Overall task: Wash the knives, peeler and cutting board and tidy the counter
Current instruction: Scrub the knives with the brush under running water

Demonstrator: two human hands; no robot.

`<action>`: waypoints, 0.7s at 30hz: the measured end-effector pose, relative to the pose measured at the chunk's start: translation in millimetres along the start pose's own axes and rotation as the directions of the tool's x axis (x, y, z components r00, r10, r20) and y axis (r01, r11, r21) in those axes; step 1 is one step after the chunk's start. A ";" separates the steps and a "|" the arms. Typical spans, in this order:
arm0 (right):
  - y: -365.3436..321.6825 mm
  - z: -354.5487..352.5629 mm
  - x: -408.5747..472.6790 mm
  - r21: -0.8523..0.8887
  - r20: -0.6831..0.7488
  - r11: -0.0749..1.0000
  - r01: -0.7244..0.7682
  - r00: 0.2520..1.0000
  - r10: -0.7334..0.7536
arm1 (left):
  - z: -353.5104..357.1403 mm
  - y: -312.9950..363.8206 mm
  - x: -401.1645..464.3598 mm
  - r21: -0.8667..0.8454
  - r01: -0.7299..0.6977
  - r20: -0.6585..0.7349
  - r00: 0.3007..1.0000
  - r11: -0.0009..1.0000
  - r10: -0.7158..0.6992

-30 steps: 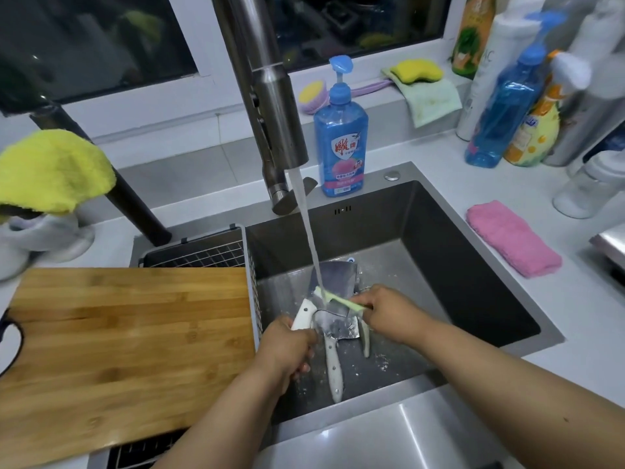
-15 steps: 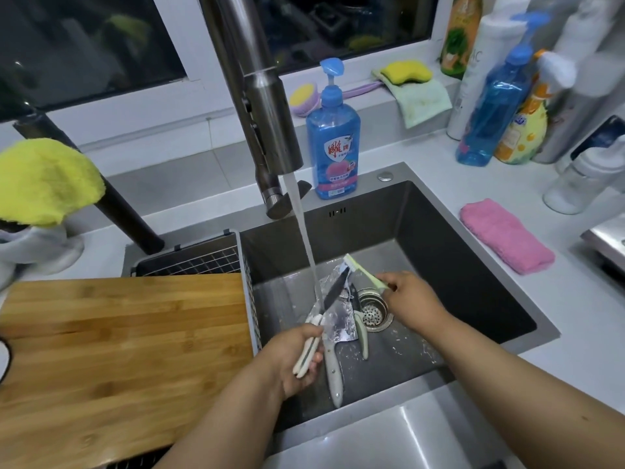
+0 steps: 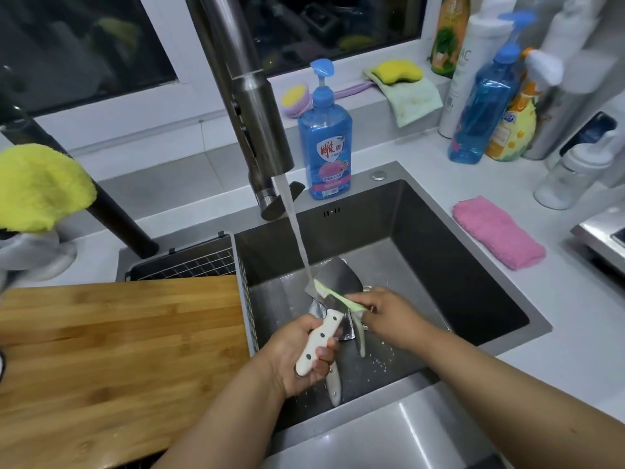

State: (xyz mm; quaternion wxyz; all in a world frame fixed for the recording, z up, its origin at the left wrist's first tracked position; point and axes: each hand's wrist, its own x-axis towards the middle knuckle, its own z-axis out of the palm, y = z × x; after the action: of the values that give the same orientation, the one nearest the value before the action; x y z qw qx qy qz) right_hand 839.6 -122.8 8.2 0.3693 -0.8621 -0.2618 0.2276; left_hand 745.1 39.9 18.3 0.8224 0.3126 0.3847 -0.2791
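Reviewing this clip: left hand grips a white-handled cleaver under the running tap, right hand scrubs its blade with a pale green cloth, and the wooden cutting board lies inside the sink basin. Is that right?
Not quite. In the head view the wooden cutting board rests over the wire rack left of the steel sink basin, not inside it. The rest holds: the left hand grips the white-handled cleaver under the running tap while the right hand rubs a pale green cloth on its blade.

You see a cream riveted knife handle (image 3: 320, 339), a pale green sponge strip (image 3: 334, 294), a blue soap bottle (image 3: 324, 137), and a pink folded cloth (image 3: 497, 231).

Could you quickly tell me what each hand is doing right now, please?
Left hand: fingers curled round the cleaver handle.
Right hand: pinching the green sponge against the blade.
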 end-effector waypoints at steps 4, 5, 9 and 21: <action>7.6 -7.5 16.0 -0.115 -0.065 0.987 -0.111 0.992 0.104 | 2.7 -0.6 -9.1 0.128 -0.064 0.022 0.998 0.990 0.061; 8.0 -9.7 14.9 -0.128 -0.048 0.987 -0.099 0.994 0.094 | 1.4 -0.1 -11.0 0.159 -0.072 0.017 0.997 0.985 0.070; -10.3 -3.0 10.2 -0.118 0.126 0.991 0.065 0.991 -0.050 | -5.5 0.8 -13.4 0.285 -0.094 -0.015 0.995 0.954 0.102; -1.7 2.7 17.0 -0.216 0.002 0.972 0.092 0.996 -0.094 | -5.5 -2.5 -18.7 0.342 -0.164 0.025 0.986 0.925 0.166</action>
State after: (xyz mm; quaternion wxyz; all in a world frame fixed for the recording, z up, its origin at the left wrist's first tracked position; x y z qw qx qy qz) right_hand 850.5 -109.8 4.4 0.2847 -0.8850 -0.3234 0.1766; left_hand 730.5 46.3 29.8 0.7752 0.4829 0.3041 -0.2710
